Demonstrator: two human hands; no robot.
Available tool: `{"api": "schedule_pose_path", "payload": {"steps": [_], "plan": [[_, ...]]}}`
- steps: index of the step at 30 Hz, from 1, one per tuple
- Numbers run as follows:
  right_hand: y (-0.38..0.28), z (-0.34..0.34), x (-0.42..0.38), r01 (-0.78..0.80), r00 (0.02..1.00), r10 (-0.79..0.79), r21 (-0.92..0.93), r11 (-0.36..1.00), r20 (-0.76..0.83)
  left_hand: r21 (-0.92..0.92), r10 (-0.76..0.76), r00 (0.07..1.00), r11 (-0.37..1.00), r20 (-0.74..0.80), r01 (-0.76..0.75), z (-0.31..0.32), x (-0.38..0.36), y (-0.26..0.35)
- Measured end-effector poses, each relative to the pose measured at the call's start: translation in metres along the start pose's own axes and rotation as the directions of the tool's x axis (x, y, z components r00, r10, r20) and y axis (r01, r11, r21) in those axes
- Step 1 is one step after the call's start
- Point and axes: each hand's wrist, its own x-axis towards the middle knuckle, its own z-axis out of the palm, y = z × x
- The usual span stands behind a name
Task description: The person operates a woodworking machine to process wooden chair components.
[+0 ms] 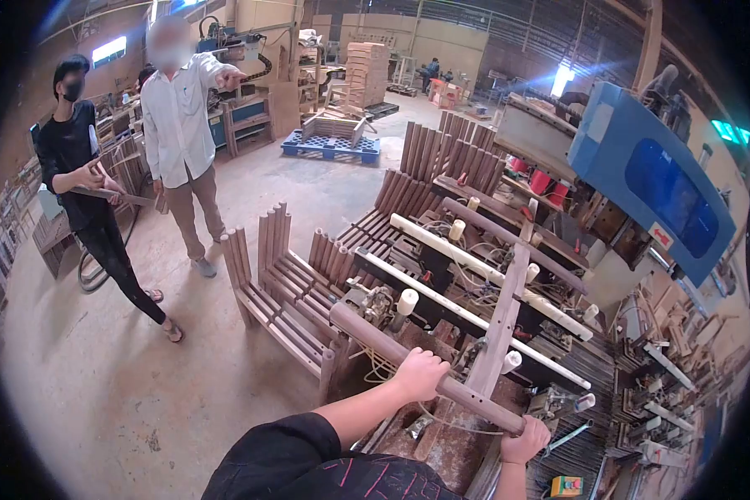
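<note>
A long round brown wooden rail (pixel 375 332) lies across the near side of the machine bed. My left hand (pixel 422 375) is closed around its middle, and my right hand (pixel 527 440) grips its right end. A flat wooden board (pixel 506 321) runs from this rail toward a second round rail (pixel 508 237) on the far side. White bars (pixel 475 312) and white cylindrical clamps (pixel 407 302) stand about the boards. Hoses and metal fittings lie beneath the near rail.
Wooden frames (pixel 279 292) stand left of the machine. A blue machine head (pixel 654 175) overhangs the right side. Two people stand at the left, one pointing and one holding a wooden piece (pixel 112 194). A blue pallet (pixel 331 148) lies behind.
</note>
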Motion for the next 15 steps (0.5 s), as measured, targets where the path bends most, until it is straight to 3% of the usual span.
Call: {"api": "schedule_pose_path", "payload": {"steps": [15], "plan": [[0.0002,0.0021,0.0008,0.008,1.0,-0.008,0.008,1.0,-0.01,0.04,0.006,0.999,0.999,-0.038,-0.004,0.0038,0.0005,-0.0024]]}}
